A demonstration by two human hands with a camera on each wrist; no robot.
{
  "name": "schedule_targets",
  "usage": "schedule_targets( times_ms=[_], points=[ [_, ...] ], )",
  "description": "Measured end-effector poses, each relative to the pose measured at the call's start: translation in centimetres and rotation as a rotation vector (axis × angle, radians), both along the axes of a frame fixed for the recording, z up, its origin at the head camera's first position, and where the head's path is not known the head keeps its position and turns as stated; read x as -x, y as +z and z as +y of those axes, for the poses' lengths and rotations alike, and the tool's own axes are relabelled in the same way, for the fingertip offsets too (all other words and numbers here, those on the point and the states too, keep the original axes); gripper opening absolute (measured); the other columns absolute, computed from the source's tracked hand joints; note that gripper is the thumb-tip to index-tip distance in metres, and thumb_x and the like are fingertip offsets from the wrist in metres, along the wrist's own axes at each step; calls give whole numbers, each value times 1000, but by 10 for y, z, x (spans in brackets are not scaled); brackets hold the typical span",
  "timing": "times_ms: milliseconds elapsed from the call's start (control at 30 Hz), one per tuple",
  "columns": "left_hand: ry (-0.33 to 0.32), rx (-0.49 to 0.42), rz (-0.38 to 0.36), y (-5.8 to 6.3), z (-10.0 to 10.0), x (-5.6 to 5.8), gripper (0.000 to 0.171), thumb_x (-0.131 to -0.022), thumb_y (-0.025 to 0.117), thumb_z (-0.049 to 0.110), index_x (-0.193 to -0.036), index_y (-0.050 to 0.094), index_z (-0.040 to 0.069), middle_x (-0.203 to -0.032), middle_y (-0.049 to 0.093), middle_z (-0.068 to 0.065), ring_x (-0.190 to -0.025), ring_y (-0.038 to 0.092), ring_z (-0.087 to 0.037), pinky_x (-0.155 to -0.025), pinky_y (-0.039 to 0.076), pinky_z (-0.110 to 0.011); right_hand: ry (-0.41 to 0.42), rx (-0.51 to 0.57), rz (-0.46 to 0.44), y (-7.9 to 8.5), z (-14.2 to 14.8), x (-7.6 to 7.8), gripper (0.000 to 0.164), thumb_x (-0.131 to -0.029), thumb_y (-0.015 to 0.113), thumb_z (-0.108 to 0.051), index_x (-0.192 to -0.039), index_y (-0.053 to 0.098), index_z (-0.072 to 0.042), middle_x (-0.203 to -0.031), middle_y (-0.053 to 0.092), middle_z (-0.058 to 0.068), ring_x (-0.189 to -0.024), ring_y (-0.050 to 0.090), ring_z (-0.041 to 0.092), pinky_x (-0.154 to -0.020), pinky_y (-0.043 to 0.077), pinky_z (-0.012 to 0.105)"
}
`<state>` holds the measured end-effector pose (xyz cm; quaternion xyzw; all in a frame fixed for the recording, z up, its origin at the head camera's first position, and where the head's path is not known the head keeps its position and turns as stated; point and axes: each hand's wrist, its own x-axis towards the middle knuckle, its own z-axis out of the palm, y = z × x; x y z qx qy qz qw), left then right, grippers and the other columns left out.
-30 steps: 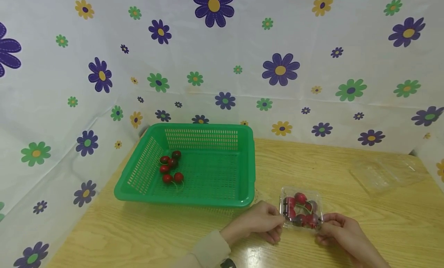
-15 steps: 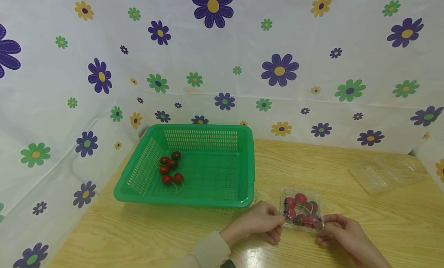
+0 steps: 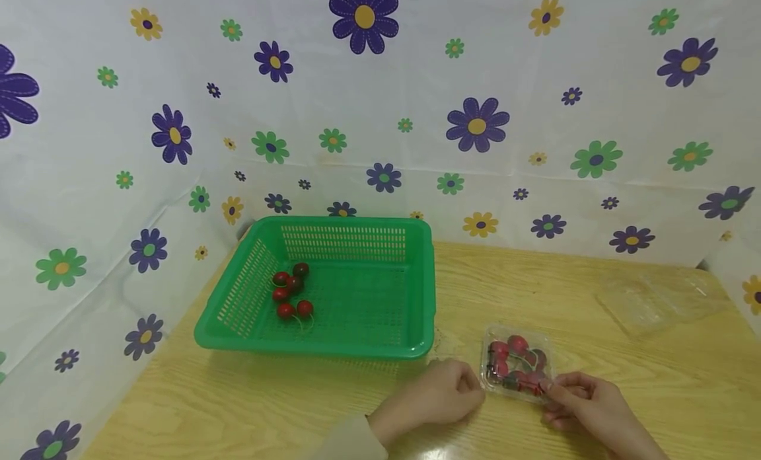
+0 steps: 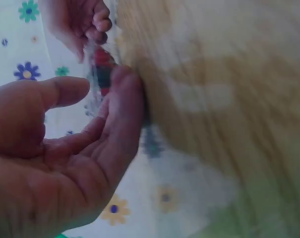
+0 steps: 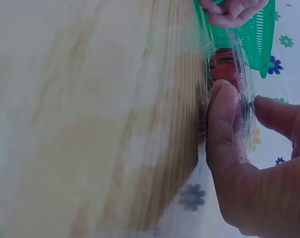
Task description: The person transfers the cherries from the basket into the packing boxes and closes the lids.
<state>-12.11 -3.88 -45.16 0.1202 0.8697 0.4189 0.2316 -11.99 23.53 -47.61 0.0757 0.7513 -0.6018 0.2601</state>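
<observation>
A small clear plastic clamshell box [image 3: 493, 383] of red and dark cherries [image 3: 518, 344] lies on the table, its lid down. My right hand [image 3: 594, 407] pinches its near right corner. In the right wrist view, the thumb is on the lid side and the fingers [image 5: 221, 119] lie along the table side. My left hand [image 3: 442, 390] is beside the box's left edge, fingers loosely bent. The left wrist view shows a gap between the left thumb and fingers [image 4: 127, 109], with nothing held there.
A green slotted basket [image 3: 315, 349] stands to the left, with several cherries [image 3: 286, 310] at its left side. Another clear plastic container [image 3: 648, 305] lies spread out at the back right. A flower-printed sheet [image 3: 416, 143] encloses the wooden table [image 3: 505, 281].
My left hand has drawn slightly back from the box's left edge. The right thumb has shifted onto the box's near right corner. The head view has tilted slightly.
</observation>
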Motion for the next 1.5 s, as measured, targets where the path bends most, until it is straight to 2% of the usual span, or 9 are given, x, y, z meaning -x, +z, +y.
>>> schedule_targets(
  times_ms=[167,333,400,600,767,967,1200,1300,1500],
  points=[
    [-116,70,167,10,-5,-9,14,-95,65,23,-100,72,11,-85,68,7,-76,58,2,-69,50,-16,-13,10,-15,2,0,1,36,-103,62,-23,-118,54,9,-86,76,2,-79,76,16,-75,63,27],
    [-215,238,407,13,-15,-17,15,-97,63,25,-104,71,14,-92,68,7,-81,58,2,-70,48,-13,-34,1,-26,3,1,5,32,-102,63,-22,-114,58,7,-86,74,3,-80,76,17,-76,63,28],
    [-242,282,473,12,-20,-20,15,-98,63,26,-104,71,15,-95,68,8,-81,58,1,-70,48,-12,-55,-8,-25,2,0,7,31,-102,63,-20,-114,59,8,-87,73,3,-80,76,18,-76,63,28],
    [-340,292,529,11,-35,-25,15,-99,61,26,-108,71,20,-99,67,10,-79,55,4,-66,43,-8,-160,42,-53,2,-2,13,26,-101,62,-12,-117,58,8,-90,73,4,-83,75,17,-79,63,28],
    [-435,284,572,8,-40,-25,18,-102,59,26,-115,70,20,-103,67,10,-83,56,5,-69,43,-7,-233,115,-75,2,-3,16,27,-101,64,-13,-119,56,5,-91,71,3,-84,76,16,-82,63,28],
    [-470,277,687,2,-43,-25,20,-103,59,23,-121,68,18,-110,67,7,-93,61,0,-78,48,-10,-269,97,-39,3,-6,23,26,-101,63,-14,-117,53,3,-95,69,0,-84,76,14,-82,62,26],
    [-539,350,857,3,-40,-28,32,-104,57,32,-135,62,22,-129,66,5,-117,64,-8,-93,55,-24,-311,67,-20,6,-8,34,26,-101,64,-19,-114,54,2,-100,66,-1,-82,76,10,-82,62,23],
    [-560,348,940,5,-39,-31,36,-104,58,34,-138,60,24,-135,65,4,-124,62,-9,-97,55,-28,-341,115,-12,6,-9,40,24,-102,63,-18,-114,54,1,-95,65,-2,-81,74,8,-83,61,23],
    [-553,295,1075,15,-38,-33,32,-101,64,33,-131,64,24,-132,67,5,-123,62,-7,-95,54,-26,-413,174,11,7,-14,53,22,-102,61,-16,-115,53,0,-93,63,-5,-80,72,4,-84,61,23]
  ],
)
